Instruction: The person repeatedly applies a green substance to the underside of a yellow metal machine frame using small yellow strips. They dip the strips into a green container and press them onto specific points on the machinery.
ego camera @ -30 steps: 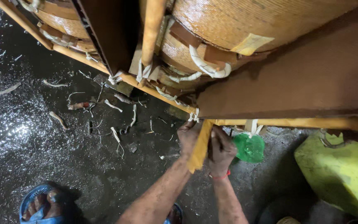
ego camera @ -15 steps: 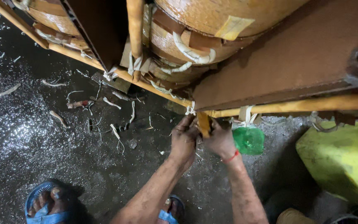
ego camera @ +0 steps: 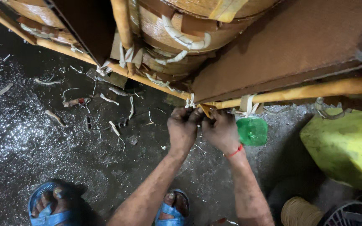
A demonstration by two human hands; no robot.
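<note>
Overhead, a cane frame (ego camera: 298, 90) crowds the view: yellow poles meeting at a corner, brown woven panels (ego camera: 290, 46) above, and white bindings (ego camera: 185, 39) wrapped round the curved parts. Pale cane scraps (ego camera: 114, 127) litter the wet dark floor (ego camera: 17, 138). A green bottle (ego camera: 252, 130) sits just beside the right wrist, a yellow sheet (ego camera: 348, 146) further right, and a coil of cord (ego camera: 300, 211) at the bottom edge. Two blue sandals (ego camera: 47, 209) show below.

Both forearms reach up from the bottom. The left hand (ego camera: 182, 127) and right hand (ego camera: 221, 130) meet, knuckles touching, right under the corner joint (ego camera: 202, 108), where a short cane strip pokes out between them. Fingers of both are curled together at that strip; whether each grip truly clamps it cannot be told, since the fingertips hide behind the knuckles. A red thread (ego camera: 234, 151) circles the right wrist.
</note>
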